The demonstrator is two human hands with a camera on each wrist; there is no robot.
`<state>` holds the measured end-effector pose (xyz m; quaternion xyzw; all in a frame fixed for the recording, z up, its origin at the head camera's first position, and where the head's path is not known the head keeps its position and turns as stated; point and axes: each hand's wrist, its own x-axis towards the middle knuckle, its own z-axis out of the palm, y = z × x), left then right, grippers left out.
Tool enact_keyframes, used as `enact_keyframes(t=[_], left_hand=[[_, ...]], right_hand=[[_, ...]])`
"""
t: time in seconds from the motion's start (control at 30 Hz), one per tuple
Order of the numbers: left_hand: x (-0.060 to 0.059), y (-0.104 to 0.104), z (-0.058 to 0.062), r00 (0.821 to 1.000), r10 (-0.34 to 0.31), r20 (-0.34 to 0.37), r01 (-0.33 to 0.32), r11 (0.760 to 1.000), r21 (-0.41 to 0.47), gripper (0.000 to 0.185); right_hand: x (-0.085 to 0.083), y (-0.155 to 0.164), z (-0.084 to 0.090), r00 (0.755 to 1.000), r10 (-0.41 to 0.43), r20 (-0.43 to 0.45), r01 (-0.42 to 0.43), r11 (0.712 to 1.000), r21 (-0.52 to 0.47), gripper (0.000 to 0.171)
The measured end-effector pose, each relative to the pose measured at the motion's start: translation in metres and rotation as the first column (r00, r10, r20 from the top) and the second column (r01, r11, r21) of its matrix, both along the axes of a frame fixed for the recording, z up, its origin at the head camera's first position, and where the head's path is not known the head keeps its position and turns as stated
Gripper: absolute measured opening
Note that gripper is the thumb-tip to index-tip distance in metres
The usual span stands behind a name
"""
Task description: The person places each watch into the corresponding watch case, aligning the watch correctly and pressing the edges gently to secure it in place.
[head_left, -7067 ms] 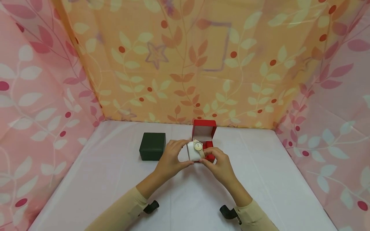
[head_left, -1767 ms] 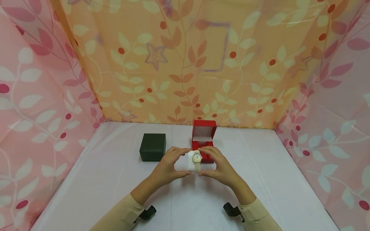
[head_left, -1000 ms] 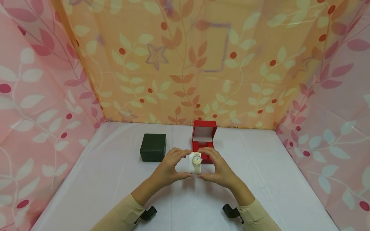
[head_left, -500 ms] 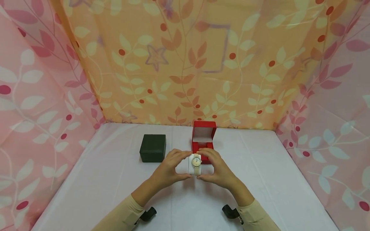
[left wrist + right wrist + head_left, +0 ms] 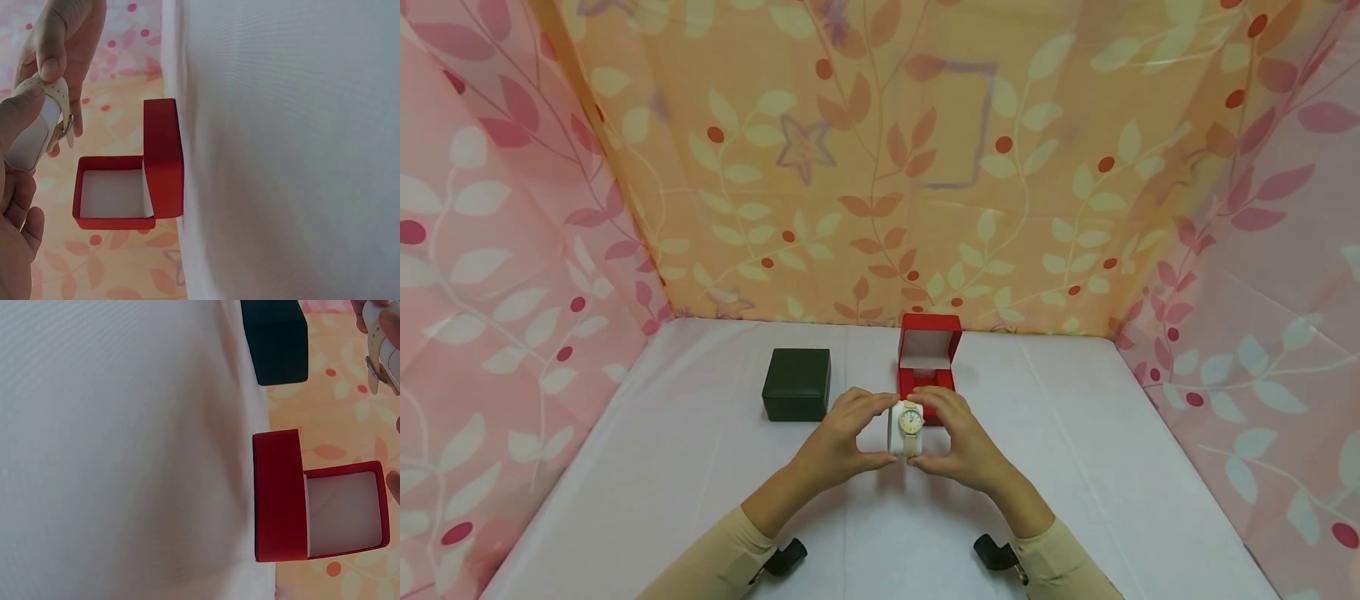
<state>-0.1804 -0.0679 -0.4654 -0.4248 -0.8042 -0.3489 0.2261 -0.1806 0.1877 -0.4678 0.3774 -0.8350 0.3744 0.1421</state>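
- Nearest to us, our two beige sleeves [image 5: 715, 558] reach forward over the white table [image 5: 647, 467], each with a black wrist camera mount at the cuff.
- Our left hand [image 5: 838, 437] holds the white cushion [image 5: 895, 429] from the left, its thumb beneath and its fingers curled over the top edge.
- Our right hand [image 5: 958, 442] mirrors it on the other side, thumb low and fingers arched over the top, pinching the cushion and the strap.
- The watch [image 5: 911, 422] is wrapped round that cushion, its pale round dial facing us and its cream strap running top to bottom; it is held between both hands, above the table, just in front of the red box.
- In the left wrist view, the strap [image 5: 59, 100] shows its metal buckle, with fingertips [image 5: 49, 67] pressing on it.
- Just behind the hands, the red box [image 5: 929, 354] stands open on the table, lid upright, its lining white.
- To its left, apart from it, sits a closed dark green box [image 5: 796, 383].
- Farthest off, leaf-patterned fabric [image 5: 880, 167] walls the table in, orange at the back and pink on both sides.
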Motion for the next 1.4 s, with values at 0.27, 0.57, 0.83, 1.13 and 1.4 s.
enact_keyframes(t=[0.27,0.57,0.83,1.13,1.4], left_hand=[[-0.002,-0.001,-0.001,1.000,0.020,-0.012,-0.021,1.000,-0.021,0.091],[-0.004,-0.003,0.001,0.999,0.050,0.015,-0.050,0.998,-0.023,0.089],[-0.004,-0.004,0.002,0.998,0.068,-0.011,-0.068,0.997,-0.023,0.088],[-0.003,-0.002,-0.002,0.996,0.090,0.014,-0.090,0.996,-0.025,0.086],[-0.003,-0.001,0.000,0.995,0.100,-0.008,-0.101,0.994,-0.053,0.084]], right_hand=[[0.001,0.000,0.003,1.000,-0.016,0.016,0.016,1.000,0.023,0.087],[0.006,-0.004,0.008,0.993,-0.029,0.117,0.031,0.999,-0.017,0.088],[0.007,-0.008,0.010,0.980,-0.030,0.196,0.047,0.995,-0.087,0.077],[0.008,-0.013,0.011,0.959,-0.019,0.283,0.075,0.979,-0.190,0.057],[0.011,-0.017,0.013,0.956,-0.035,0.292,0.108,0.965,-0.239,0.047]])
